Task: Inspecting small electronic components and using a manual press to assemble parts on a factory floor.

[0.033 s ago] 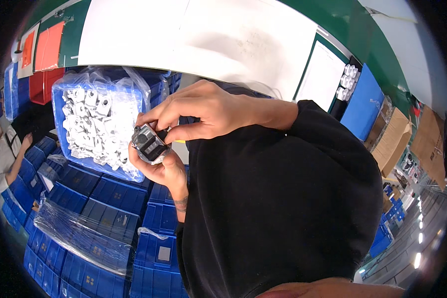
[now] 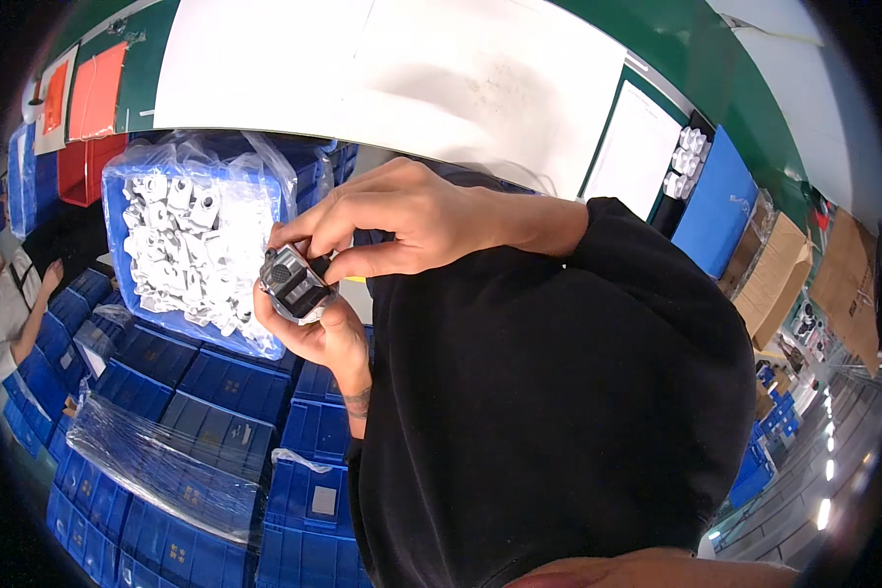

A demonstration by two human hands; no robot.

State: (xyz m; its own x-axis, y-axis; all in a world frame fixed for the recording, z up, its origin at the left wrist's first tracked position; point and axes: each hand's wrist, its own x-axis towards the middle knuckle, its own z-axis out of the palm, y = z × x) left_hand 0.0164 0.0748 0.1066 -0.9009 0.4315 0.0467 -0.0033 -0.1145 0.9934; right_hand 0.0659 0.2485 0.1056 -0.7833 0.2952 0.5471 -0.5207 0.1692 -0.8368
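My left hand cups a small silver-and-black part from below, its fingers curled round the side. The part has a rounded metal body with a round grid-like face and dark slots on top. From the right, my right hand reaches over it, thumb and fingers pinched at its upper edge. Whether a smaller piece sits in that pinch is hidden by the fingers. Just left of both hands stands a blue crate, lined with clear plastic and heaped with white-grey castings.
Stacked blue bins, partly under clear wrap, fill the lower left. A white sheet covers the green bench beyond. White parts stand by a blue panel at right, near cardboard. Another person's arm shows far left.
The other person's arm at the far left has shifted slightly. My hands and the silver-and-black part hold the same position.
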